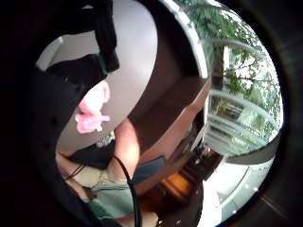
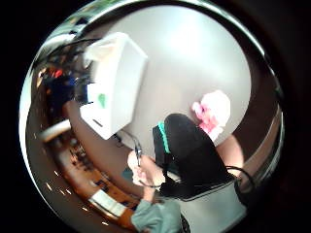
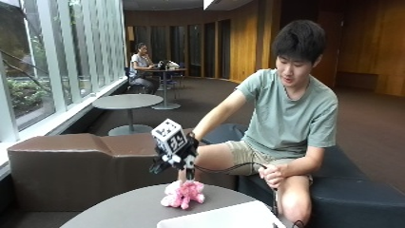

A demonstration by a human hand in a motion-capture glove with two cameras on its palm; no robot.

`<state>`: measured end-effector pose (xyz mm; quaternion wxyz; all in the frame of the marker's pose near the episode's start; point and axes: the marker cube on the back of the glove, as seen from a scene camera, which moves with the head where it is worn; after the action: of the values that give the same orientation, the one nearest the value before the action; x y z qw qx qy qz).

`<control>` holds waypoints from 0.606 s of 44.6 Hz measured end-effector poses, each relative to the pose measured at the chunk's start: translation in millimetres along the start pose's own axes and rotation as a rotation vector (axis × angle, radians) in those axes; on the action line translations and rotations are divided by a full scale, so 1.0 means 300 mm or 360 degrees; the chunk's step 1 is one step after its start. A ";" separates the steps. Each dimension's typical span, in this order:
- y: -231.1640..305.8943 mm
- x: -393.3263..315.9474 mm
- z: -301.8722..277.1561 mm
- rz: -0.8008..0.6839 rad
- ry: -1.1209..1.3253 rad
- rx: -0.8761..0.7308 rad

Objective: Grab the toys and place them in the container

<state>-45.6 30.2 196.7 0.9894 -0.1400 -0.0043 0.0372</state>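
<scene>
Wood-panelled lounge, tall windows along one side, brown padded bench [image 3: 76, 161] behind a round grey tabletop [image 3: 126, 209]. Person in a green T-shirt sits on a dark blue seat [image 3: 342, 180] by the tabletop, right arm reaching out over it, bare left hand [image 3: 273, 175] resting on the knee.

White rectangular plastic container [image 2: 114, 90] sits on the tabletop, well apart from the toy; only its near rim shows at the lower edge of the outside view. Thumb-side palm view shows it open-topped, with something green inside, too small to identify.

Pink plush toy [image 3: 183, 194] lies on the tabletop near the edge closest to the person, outside the container. It also shows in both palm views, lying on the grey surface beside the black glove.

Gloved right hand [image 3: 180, 161] hangs directly above the pink plush toy, just over it; outside view can't settle whether the fingertips touch it. Grip state: cannot tell, since the fingers are hidden under the glove hardware in the outside view and the palm views show only black glove edges. Toy isn't lifted; it rests on the tabletop.
</scene>
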 end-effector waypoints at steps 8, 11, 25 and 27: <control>0.013 0.098 0.564 0.0354 -0.0152 -0.0290; 0.014 0.092 0.656 0.0434 -0.0222 -0.0178; -0.049 -0.009 0.676 0.0338 -0.0129 0.0355; -0.065 -0.001 0.668 0.0326 -0.0147 0.0314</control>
<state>-48.4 66.9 394.6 0.9882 -0.0399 -0.0320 0.1446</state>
